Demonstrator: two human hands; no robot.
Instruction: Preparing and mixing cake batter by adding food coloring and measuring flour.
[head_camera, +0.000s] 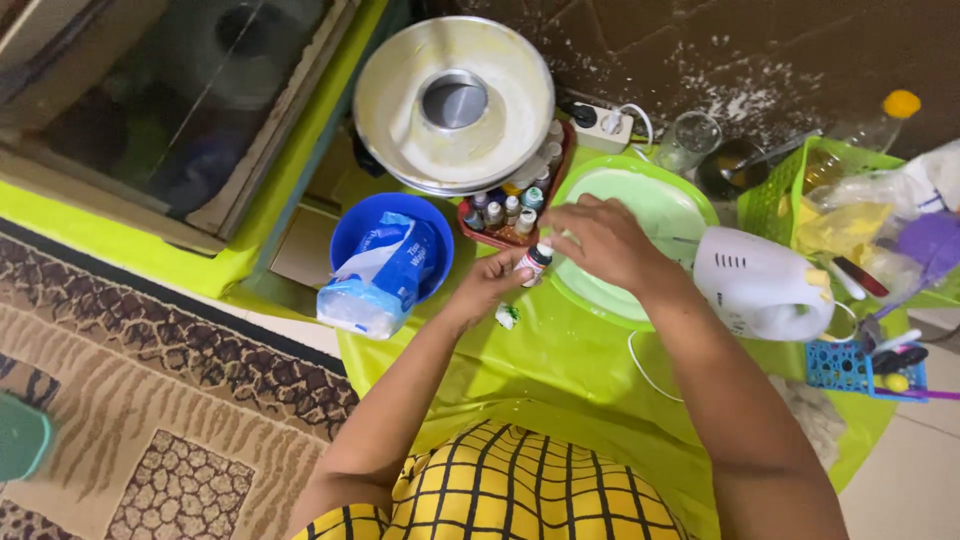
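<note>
Green sheet (560, 370) covers the floor and carries everything. Ring cake pan (453, 102) sits at its far edge, over a tray of small bottles (505, 212). Green bowl (640, 235) of pale batter lies mid-sheet, white hand mixer (762, 284) touching its right rim. Blue bowl (392, 245) at the left edge holds a flour bag (378, 277). Green basket (800, 185) sits at the right edge. Left hand (490, 285) grips a small bottle (532, 263) at the green bowl's near-left rim; right hand (600, 240) pinches its cap, fingers closed. A small cap (508, 316) lies just below.
</note>
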